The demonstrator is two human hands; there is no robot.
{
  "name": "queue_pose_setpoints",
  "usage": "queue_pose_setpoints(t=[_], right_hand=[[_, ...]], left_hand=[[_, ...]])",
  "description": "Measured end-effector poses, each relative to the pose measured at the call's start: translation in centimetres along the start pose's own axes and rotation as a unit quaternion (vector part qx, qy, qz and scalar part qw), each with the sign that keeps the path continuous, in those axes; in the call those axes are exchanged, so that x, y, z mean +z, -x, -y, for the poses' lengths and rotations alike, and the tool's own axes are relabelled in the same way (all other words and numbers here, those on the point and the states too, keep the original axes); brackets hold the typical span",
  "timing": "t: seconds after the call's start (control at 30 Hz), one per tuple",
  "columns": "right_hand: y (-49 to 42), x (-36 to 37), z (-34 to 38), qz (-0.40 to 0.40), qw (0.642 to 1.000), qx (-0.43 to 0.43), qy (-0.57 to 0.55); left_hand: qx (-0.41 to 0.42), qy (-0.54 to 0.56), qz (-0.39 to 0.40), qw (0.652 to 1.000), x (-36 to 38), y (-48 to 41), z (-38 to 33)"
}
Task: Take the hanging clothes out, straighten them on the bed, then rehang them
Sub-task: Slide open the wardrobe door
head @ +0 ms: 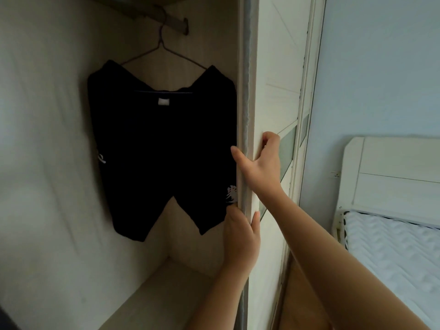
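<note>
The right hand [259, 163] and, below it, the left hand [240, 234] are gripping the door [269, 103] edge. Shorts [154, 144] are hanging just left of them.

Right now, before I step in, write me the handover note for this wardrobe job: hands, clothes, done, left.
Left hand and right hand both grip the edge of the sliding door; neither holds clothing.
Black shorts hang on a wire hanger inside the wardrobe; the bed lies to the right.
Done: wardrobe stands open.
Left, as far as shows: take the shorts out, straighten them on the bed, rehang.
</note>
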State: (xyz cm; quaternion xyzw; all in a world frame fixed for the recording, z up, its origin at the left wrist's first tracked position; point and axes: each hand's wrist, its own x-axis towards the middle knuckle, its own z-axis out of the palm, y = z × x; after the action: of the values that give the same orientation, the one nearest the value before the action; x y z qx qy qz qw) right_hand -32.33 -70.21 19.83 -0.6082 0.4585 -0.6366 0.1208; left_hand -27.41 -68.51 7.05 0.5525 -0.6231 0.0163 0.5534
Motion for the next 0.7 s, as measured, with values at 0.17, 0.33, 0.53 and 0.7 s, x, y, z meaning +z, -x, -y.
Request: queue_pose_setpoints(t=[0.17,0.33,0.53,0.7], right_hand=[[-1.6,0.1,-1.6,-0.012,1.000,-0.010,0.011],[-1.6,0.2,-1.7,-0.026,0.999,-0.021,-0.007],[-1.5,-0.1,-1.5,-0.011,1.000,-0.009,-0.007],[-0.9,-0.4,-0.9,-0.014,1.000,0.005,0.002]], left_hand=[[0.000,-0.006,0.021,1.000,2.1,-1.3,0.5],[0.009,-0.005,0.033,0.999,2.0,-1.2,0.5],[-0.031,0.018,0.088,0.996,1.1,-1.0,-0.1],[-0.060,0.050,0.186,0.979,-2.1,1.5,0.5]])
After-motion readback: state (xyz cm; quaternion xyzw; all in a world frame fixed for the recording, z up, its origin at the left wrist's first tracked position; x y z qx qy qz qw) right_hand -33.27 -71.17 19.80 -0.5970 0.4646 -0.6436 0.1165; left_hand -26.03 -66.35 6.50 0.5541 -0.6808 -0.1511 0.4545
